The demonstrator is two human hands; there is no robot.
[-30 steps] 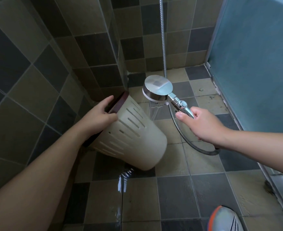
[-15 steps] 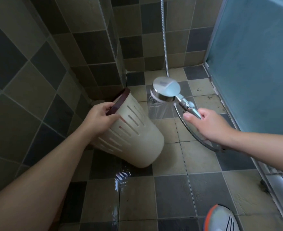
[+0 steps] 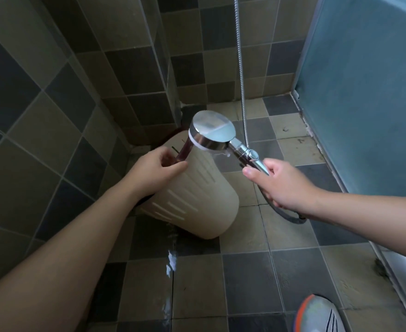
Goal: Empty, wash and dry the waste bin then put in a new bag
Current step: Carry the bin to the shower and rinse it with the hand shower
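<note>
The cream waste bin [image 3: 192,195] hangs tilted over the wet tiled floor [image 3: 245,283], its rim gripped by the left hand [image 3: 153,172] with fingers clamped on it. The right hand [image 3: 283,185] holds the shower head [image 3: 211,133] by its handle, fingers wrapped round, at the bin's mouth.

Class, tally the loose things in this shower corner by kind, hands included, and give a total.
Hands: 2, left hand, right hand
Waste bin: 1
Shower head: 1
Shower hose: 1
Shoe: 1
Total: 6
</note>
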